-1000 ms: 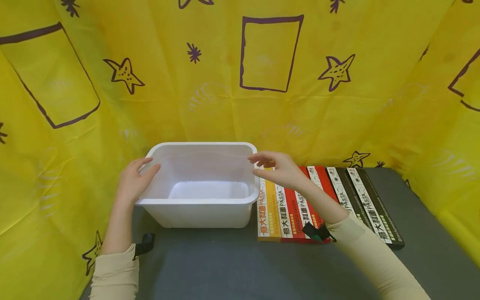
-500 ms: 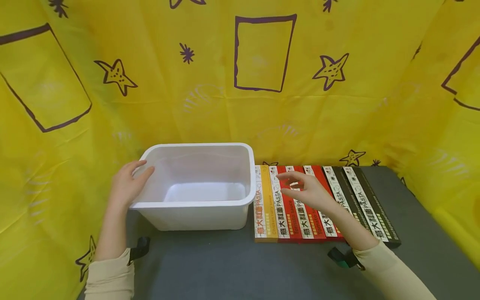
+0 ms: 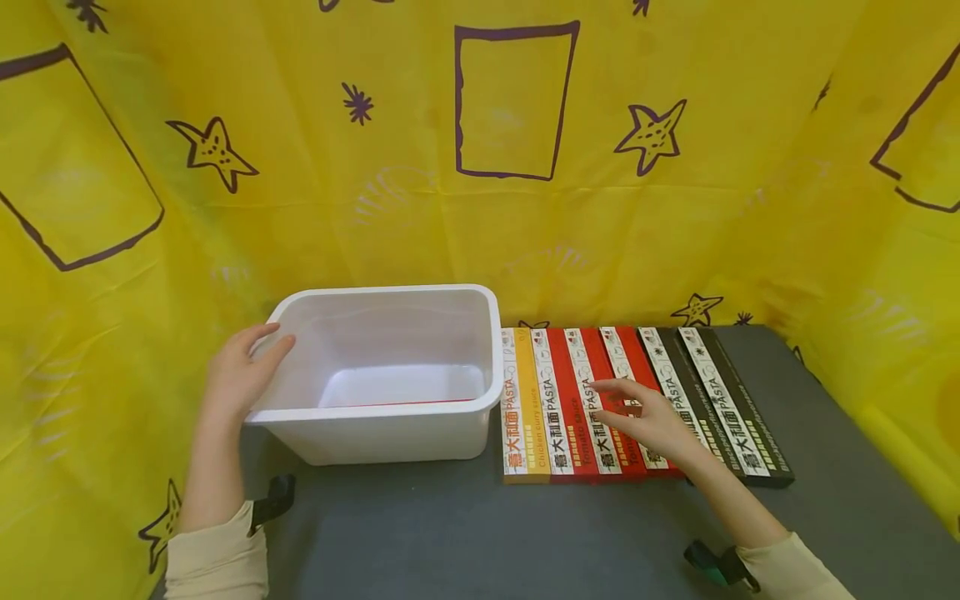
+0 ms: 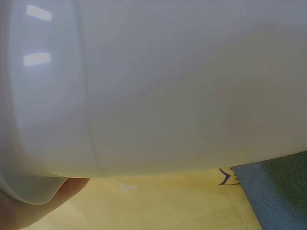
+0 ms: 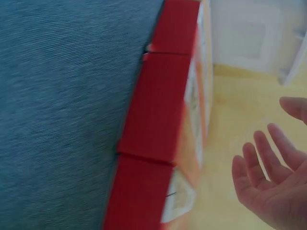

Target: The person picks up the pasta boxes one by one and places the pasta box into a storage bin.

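A white plastic bin [image 3: 397, 433] stands left of centre on the dark table. My left hand [image 3: 238, 375] holds its left rim, with the thumb over the inner side; in the left wrist view the bin's wall [image 4: 182, 96] fills most of the picture. A thin red edge [image 3: 420, 404] shows inside the bin along the front wall, the rest of it hidden. My right hand [image 3: 656, 421] hovers over the red pasta boxes [image 3: 592, 425], fingers apart and holding nothing. In the right wrist view its spread fingers [image 5: 261, 163] are beside the red box ends [image 5: 153, 105].
Right of the bin, pasta boxes lie in a row: a yellow one [image 3: 536, 433] at the bin's side, then red ones, then black ones [image 3: 738, 400] farthest right. A yellow patterned cloth [image 3: 405, 225] hangs behind and at both sides of the table [image 3: 465, 542].
My right hand has moved from the bin's right rim to the right, over the red boxes. A red edge has come into sight inside the bin. The left hand stays at the rim.
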### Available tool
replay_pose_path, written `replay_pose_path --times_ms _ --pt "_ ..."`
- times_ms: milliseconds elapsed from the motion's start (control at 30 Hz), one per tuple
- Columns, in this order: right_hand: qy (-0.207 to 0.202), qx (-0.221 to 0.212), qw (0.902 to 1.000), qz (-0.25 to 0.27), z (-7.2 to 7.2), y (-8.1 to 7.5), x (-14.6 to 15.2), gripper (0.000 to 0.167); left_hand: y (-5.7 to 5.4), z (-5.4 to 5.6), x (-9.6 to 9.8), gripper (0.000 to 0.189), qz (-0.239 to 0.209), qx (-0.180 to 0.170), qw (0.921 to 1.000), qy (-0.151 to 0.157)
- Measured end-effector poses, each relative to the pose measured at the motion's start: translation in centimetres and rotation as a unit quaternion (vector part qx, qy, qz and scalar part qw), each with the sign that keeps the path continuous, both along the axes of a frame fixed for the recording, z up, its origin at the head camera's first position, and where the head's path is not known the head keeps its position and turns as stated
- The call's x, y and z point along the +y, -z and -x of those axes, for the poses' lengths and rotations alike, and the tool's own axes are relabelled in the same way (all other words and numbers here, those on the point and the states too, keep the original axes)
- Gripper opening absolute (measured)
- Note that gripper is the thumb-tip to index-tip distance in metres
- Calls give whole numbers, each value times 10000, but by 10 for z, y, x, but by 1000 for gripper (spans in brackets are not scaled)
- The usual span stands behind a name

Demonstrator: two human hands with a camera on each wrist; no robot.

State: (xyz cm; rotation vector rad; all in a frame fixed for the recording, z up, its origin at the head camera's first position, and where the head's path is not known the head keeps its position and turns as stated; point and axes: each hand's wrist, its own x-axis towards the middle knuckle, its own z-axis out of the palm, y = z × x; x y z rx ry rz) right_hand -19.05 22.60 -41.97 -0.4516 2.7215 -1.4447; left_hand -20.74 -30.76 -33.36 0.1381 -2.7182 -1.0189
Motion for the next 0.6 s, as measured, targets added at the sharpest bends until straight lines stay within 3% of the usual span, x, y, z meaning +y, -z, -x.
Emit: replay_pose_path --times_ms 400,600 --pt "243 -162 9994 201 -11 20 28 47 -2 -2 1 65 -29 -14 10000 -30" --pt "766 251 9954 -510 -14 20 47 49 -2 -2 2 63 26 4 10000 -44"
